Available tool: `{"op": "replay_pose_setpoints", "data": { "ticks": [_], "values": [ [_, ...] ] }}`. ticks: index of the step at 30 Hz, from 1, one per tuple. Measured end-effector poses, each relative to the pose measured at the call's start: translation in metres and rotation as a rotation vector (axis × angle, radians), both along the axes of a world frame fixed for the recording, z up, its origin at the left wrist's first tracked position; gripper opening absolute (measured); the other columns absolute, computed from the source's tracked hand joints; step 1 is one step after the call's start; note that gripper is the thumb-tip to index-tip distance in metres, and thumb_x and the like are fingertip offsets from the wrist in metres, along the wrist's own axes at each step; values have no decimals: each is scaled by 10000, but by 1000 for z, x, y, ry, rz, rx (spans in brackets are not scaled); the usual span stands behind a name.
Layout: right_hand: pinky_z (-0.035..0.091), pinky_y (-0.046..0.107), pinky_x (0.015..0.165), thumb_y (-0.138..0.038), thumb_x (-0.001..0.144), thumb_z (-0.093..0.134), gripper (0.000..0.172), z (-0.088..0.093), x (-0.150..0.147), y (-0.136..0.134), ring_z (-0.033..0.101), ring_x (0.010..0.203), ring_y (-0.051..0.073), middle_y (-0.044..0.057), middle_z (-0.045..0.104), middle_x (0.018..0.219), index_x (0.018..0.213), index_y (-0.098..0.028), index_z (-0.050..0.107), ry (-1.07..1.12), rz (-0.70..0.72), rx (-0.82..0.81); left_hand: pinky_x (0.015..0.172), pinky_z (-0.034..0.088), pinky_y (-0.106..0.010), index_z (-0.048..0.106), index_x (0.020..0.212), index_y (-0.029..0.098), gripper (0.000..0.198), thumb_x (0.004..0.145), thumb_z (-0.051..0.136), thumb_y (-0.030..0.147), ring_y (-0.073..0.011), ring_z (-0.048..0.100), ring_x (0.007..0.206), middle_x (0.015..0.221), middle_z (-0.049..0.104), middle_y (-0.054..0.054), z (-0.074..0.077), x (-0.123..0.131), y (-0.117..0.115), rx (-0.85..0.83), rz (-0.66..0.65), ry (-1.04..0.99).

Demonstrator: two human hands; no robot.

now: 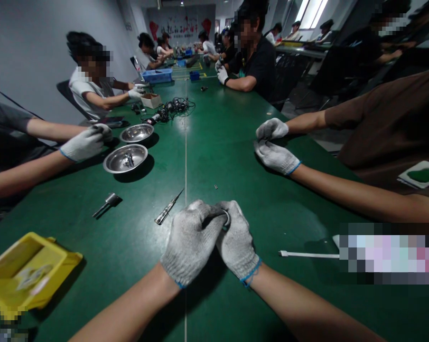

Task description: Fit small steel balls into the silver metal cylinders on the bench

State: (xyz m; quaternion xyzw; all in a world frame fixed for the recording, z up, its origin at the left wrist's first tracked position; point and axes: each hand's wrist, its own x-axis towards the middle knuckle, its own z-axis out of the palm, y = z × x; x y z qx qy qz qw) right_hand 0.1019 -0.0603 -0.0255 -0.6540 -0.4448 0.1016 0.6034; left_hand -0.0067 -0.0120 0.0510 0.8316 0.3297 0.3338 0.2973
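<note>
My left hand (189,242) and my right hand (237,240), both in white knit gloves, meet above the green table. Their fingers are closed together around a small curved metal part (227,219); only a shiny, ring-like edge of it shows, and the gloves hide the remainder. Just left of my left hand lies a screwdriver (168,207) with a clear handle, its thin tip pointing away from me. Beyond my hands, a tiny metal ring or nut (216,186) rests on the tabletop.
A yellow bin (63,266) with small parts stands at left, near a metal cylinder with a thin stem (107,204). Two steel bowls (109,164) sit farther back by a co-worker's gloved hands (82,142). Another person's gloved hands (276,154) and a white cable (310,255) are at right.
</note>
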Motion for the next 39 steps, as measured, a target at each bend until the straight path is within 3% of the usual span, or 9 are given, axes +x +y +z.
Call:
{"op": "replay_pose_setpoints", "data": {
  "ticks": [5,10,16,23,29,39],
  "values": [
    [574,350,767,-324,845,644,120,13,6,4,699,820,229,43,742,868,919,-235,676,142,-40,-48,745,579,-258,777,905,207,119,933,661,209,-159,717,778,835,753,-9,-26,-4,13,14,201,-178],
    [575,314,687,-411,852,667,204,23,13,5,723,767,226,57,781,824,876,-216,720,243,77,-58,736,582,-257,755,906,213,124,945,637,212,-153,708,757,828,741,-9,-47,-5,25,56,167,-196],
    [582,305,687,-391,849,667,199,26,13,3,734,753,228,63,792,805,847,-206,741,239,203,-101,779,586,-267,742,947,205,104,964,640,200,-159,713,811,877,747,-31,-49,-6,21,111,90,-218],
    [575,322,653,-408,806,687,225,23,17,3,718,698,234,70,778,765,800,-192,749,275,158,-124,818,592,-289,744,997,203,147,984,597,198,-173,725,861,925,756,-50,-51,-6,20,85,48,-177],
    [514,285,524,-427,756,698,242,23,18,5,635,577,199,30,692,607,731,-189,731,347,126,-155,800,583,-263,750,1019,206,153,967,611,170,-161,727,851,919,752,-39,-48,-6,19,65,20,-175],
    [524,294,547,-470,717,687,286,29,18,5,624,555,185,43,704,620,696,-187,721,405,98,-183,797,578,-269,757,1016,203,139,957,632,212,-156,721,834,907,747,-28,-48,-4,17,20,65,-175]
  ]
}}
